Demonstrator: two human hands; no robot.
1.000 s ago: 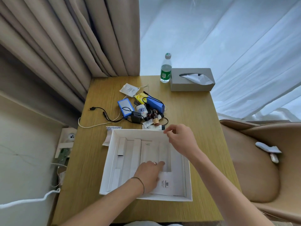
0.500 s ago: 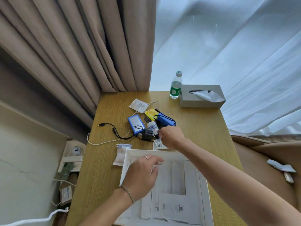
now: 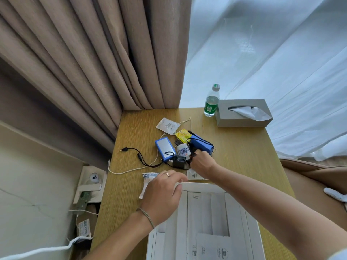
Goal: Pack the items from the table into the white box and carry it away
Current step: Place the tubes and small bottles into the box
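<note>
An open white box (image 3: 204,186) lies near a tangled pile of small items (image 3: 183,148) on the table.

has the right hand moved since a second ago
Yes. The right hand went from over the box's far edge out to the pile, next to the blue case.

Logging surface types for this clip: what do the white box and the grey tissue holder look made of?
The open white box looks like matte cardboard: thin folded walls and flat paper-like inserts. The grey rectangular tissue holder looks matte with crisp edges and no sheen; whether it is leatherette, plastic or board is unclear. The left hand grips the box's far rim.
</note>
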